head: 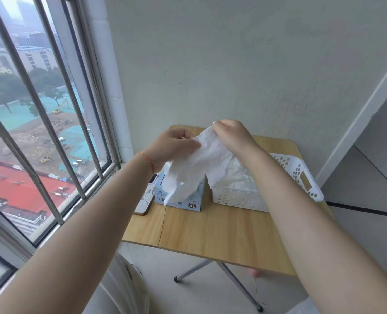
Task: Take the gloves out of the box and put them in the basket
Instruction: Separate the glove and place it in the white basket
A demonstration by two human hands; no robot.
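Gloves (pixel 197 164) hang pinched between my left hand (pixel 173 146) and right hand (pixel 232 135), above the glove box (pixel 181 196); white basket (pixel 296 175) right, phone (pixel 145 200) left.

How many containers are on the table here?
2. The light-blue glove box sits left of centre, partly behind the held white glove. The white perforated basket stands to its right, with gloves already inside.

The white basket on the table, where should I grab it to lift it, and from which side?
Probably by the cut-out handle slot in the right end wall of the basket, coming from the right. That end is bare and faces open table, while the glove held by both hands and the box crowd its left side.
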